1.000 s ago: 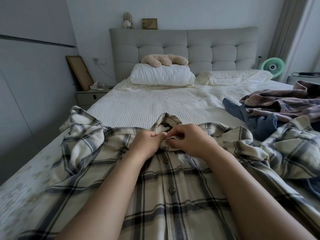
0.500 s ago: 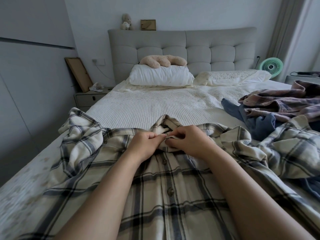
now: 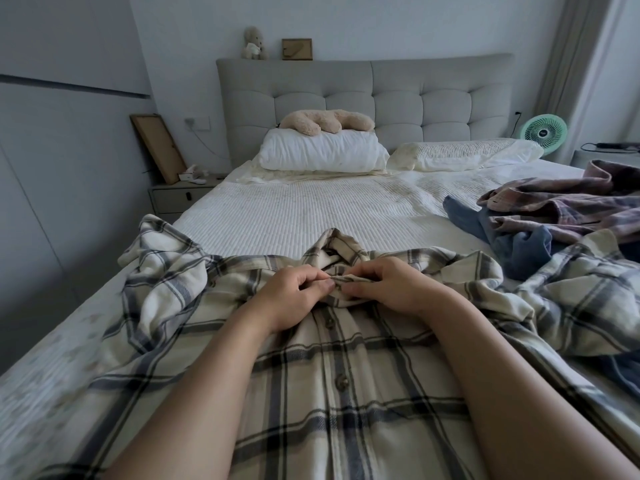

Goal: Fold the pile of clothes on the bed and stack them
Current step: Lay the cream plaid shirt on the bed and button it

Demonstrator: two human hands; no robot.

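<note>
A cream plaid button shirt (image 3: 346, 393) lies spread front-up on the near part of the bed (image 3: 311, 209), collar toward the pillows and sleeves crumpled out to both sides. My left hand (image 3: 291, 296) and my right hand (image 3: 384, 289) meet just below the collar, each pinching the shirt's front placket between thumb and fingers. At the right edge lies a heap of unfolded clothes: a pink-grey plaid garment (image 3: 568, 202) over a blue garment (image 3: 509, 244).
Two pillows (image 3: 322, 154) and a beige plush toy (image 3: 325, 121) lie against the grey headboard. A nightstand (image 3: 180, 195) with a leaning frame stands at the left, a green fan (image 3: 543, 131) at the right. White bedspread shows between shirt and pillows.
Both hands stay at the collar, fingers working slightly on the placket. The view has shifted a little; the shirt lies as before.
</note>
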